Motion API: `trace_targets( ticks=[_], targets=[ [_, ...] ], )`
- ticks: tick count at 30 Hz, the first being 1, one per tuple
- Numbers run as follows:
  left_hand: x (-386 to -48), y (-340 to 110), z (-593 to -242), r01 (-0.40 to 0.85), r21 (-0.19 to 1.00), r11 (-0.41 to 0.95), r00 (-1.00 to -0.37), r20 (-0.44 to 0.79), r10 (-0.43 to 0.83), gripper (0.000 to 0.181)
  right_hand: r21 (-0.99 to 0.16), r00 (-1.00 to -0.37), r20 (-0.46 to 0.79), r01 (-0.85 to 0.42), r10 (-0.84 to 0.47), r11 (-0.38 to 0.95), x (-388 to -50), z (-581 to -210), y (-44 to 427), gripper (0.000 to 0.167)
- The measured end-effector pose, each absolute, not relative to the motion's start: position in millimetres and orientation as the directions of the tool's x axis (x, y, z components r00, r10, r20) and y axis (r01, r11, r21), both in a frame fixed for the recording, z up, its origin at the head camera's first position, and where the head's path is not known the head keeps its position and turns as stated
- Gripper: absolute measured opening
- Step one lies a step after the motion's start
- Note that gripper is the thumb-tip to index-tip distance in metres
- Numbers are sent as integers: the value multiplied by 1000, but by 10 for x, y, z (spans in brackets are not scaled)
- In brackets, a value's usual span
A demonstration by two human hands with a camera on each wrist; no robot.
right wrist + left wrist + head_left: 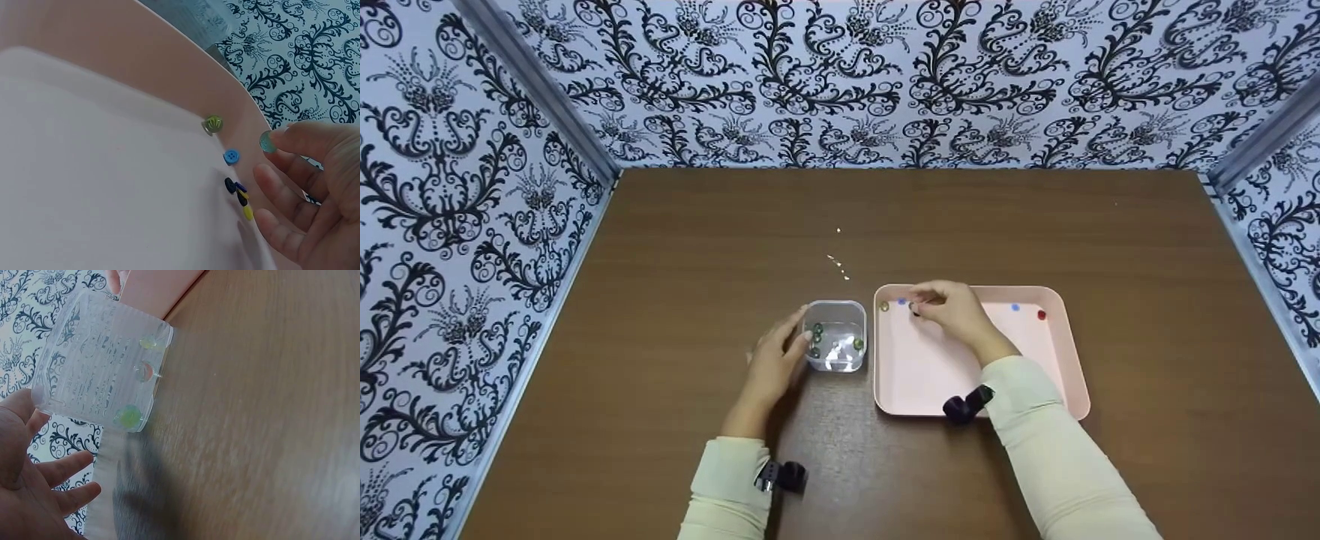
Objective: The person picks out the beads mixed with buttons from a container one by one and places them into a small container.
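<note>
My right hand [956, 311] is above the back left part of the pink tray [911, 390]. Between thumb and forefinger it pinches a translucent green marble [267, 142]. Below that hand, a yellow-green marble [213, 124], a blue button [231, 156] and several dark and yellow buttons [247, 212] lie along the tray wall. Left of the tray, a clear plastic container [838, 305] holds several green marbles [817, 330]. My left hand [771, 360] touches the container's left rim; in the left wrist view its other fingers [73, 467] are extended, away from the wall.
A red button [1042, 315] and another blue button [1015, 307] lie in the tray's back right corner area. Small white marks [838, 264] show on the brown table [697, 262] behind the container. Patterned panels [840, 82] enclose the table's back and sides.
</note>
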State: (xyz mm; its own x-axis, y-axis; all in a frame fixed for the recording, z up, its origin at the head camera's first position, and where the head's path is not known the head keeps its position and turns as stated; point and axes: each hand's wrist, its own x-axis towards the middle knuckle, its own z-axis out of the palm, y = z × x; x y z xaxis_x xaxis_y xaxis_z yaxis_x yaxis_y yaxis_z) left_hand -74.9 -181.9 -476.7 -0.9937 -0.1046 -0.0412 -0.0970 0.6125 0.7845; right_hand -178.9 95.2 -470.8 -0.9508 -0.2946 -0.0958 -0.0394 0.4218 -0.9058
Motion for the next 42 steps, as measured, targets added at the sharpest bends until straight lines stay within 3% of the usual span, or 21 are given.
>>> trace_targets(
  ticks=[25,42],
  targets=[
    [-744,-1810,-4759,-105,796,597,-993,-48,-110,45,-924,-955,-194,100,-226,369,-1751,-4647,953,33],
    [-749,-1803,-4750,-121,797,592,-991,-67,-113,45,-941,-963,-192,126,-190,314,-1747,-4608,938,34]
  ],
)
